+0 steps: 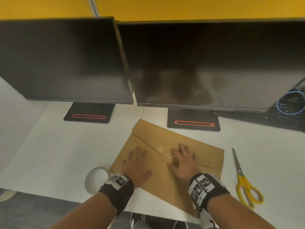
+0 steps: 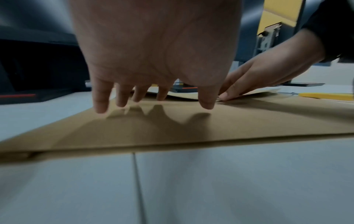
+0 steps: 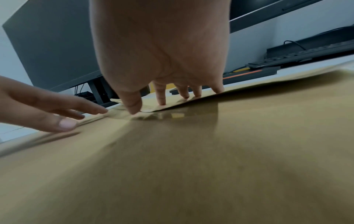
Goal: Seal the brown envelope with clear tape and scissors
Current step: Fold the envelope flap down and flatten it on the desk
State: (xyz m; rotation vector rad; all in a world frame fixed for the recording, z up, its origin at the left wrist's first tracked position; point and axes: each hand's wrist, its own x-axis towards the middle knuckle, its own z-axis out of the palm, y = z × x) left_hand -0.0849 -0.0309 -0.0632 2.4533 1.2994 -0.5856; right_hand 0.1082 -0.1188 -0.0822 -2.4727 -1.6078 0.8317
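A brown envelope [image 1: 165, 142] lies slanted on the white desk [image 1: 57, 154], flap folded down. A shiny strip of clear tape [image 1: 163, 150] crosses the flap edge near the middle. My left hand [image 1: 137, 162] lies flat on the envelope's left part, fingers straight. To its right, my right hand [image 1: 182, 161] presses with spread fingers on the tape and flap. In the right wrist view the thumb and fingertips [image 3: 134, 110] touch the glossy tape [image 3: 164, 116]. Yellow-handled scissors [image 1: 242, 180] lie on the desk right of the envelope. A roll of tape [image 1: 95, 180] sits left of my left wrist.
Two dark monitors [image 1: 66, 63] on black stands [image 1: 90, 113] stand behind the envelope. A black keyboard [image 1: 270, 119] and a blue cable coil [image 1: 291, 103] are at the back right. The desk's front edge runs under my forearms.
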